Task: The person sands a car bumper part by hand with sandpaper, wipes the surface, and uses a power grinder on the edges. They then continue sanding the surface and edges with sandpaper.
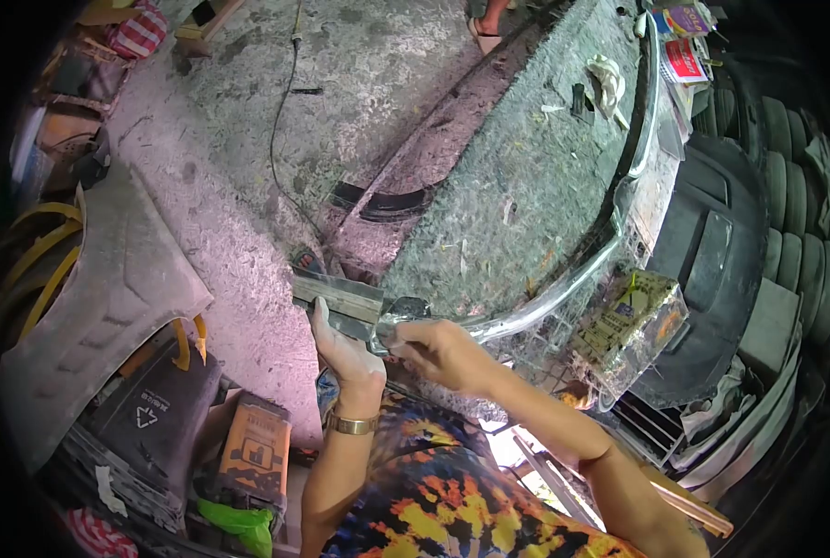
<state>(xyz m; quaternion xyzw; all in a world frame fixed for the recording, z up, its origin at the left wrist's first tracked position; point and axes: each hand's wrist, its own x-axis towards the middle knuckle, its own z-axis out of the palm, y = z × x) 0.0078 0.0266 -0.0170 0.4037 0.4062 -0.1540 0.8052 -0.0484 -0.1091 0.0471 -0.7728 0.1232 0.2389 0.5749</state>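
My left hand (345,353), dusted with pale powder, grips a flat grey rectangular block (341,296) from below, with the thumb up along its side. My right hand (443,353) is closed in a pinch at the block's right end. A dark, crumpled-looking thin piece (406,308) shows just above its fingertips, partly hidden by the hand. Both hands are close together in front of my body. Behind them lies a large panel (508,205) with a dusty, fibrous grey surface and a pale curved rim.
At left stand a grey car fender (99,298), a black plastic part (150,409) and an orange box (255,442). Tins (685,60) sit at upper right near a black hood-like panel (703,270). A cable (280,121) crosses the floor; another person's foot (483,35) shows at the top.
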